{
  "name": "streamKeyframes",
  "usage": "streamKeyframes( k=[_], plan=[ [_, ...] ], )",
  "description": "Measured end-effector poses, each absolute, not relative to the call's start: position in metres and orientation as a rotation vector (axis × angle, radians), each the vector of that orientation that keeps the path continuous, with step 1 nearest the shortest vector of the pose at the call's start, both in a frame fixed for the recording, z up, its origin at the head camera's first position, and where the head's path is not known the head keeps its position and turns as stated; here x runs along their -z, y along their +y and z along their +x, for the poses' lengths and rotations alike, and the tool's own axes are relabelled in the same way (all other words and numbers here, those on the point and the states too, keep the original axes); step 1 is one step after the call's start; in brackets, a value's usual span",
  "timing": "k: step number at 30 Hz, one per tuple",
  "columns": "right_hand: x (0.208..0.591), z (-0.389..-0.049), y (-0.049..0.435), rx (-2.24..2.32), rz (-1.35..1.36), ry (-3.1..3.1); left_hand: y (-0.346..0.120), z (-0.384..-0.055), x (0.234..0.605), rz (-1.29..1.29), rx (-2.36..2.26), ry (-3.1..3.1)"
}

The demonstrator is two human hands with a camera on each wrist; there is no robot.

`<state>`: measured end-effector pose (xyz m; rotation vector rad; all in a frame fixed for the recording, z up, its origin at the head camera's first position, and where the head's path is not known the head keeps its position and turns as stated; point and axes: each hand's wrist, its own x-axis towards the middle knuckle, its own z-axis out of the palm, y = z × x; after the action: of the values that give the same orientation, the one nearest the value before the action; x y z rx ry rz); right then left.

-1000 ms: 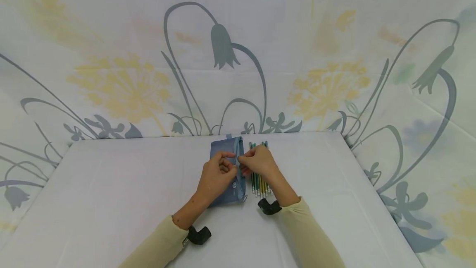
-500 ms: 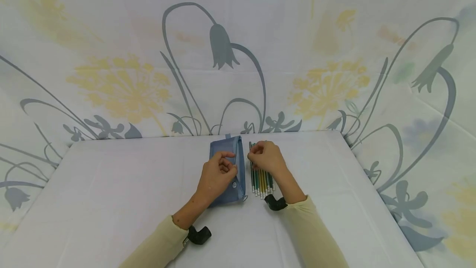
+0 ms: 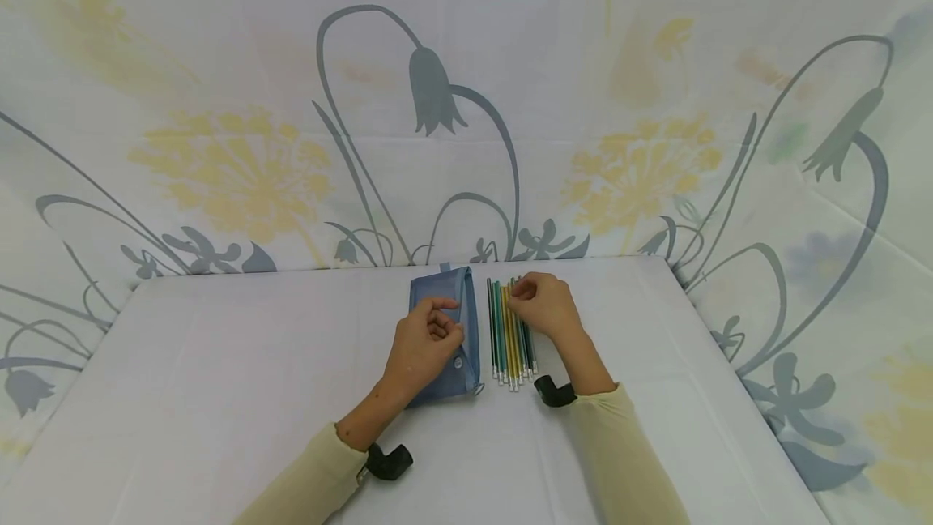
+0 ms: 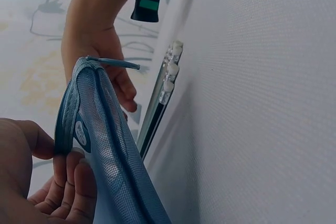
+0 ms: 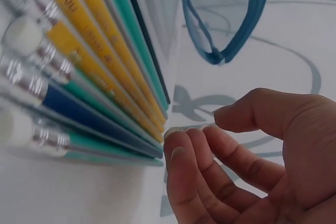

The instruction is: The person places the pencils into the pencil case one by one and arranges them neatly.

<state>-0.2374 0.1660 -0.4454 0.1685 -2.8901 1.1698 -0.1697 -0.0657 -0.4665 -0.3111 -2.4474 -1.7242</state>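
A blue mesh pencil case (image 3: 446, 386) lies at the middle of the table, its long zipped side gaping toward the right. My left hand (image 3: 423, 347) pinches the edge of that opening between thumb and fingers, as the left wrist view shows on the case's rim (image 4: 68, 114). Right of the case lies a row of several pencils (image 3: 510, 347), yellow, green and dark, their white erasers toward me. Over the far ends of the pencils hovers my right hand (image 3: 548, 306). In the right wrist view its thumb and fingertips stand apart, with nothing between them.
The white-covered table (image 3: 240, 363) extends to both sides of the case and pencils. A flower-printed cloth (image 3: 466, 144) rises behind it and along the sides. Black camera mounts (image 3: 389, 462) stick out from both wrists.
My right hand has moved right, from the case's opening to above the far ends of the pencils. The left hand has stayed at the case's edge.
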Motion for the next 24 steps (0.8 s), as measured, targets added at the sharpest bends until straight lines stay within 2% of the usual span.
streamKeyframes(
  k=[24],
  plan=[
    [0.455, -0.242, 0.183, -1.017, -0.047, -2.976, -0.064, -0.169, 0.468, -0.308, 1.704, -2.447]
  ],
)
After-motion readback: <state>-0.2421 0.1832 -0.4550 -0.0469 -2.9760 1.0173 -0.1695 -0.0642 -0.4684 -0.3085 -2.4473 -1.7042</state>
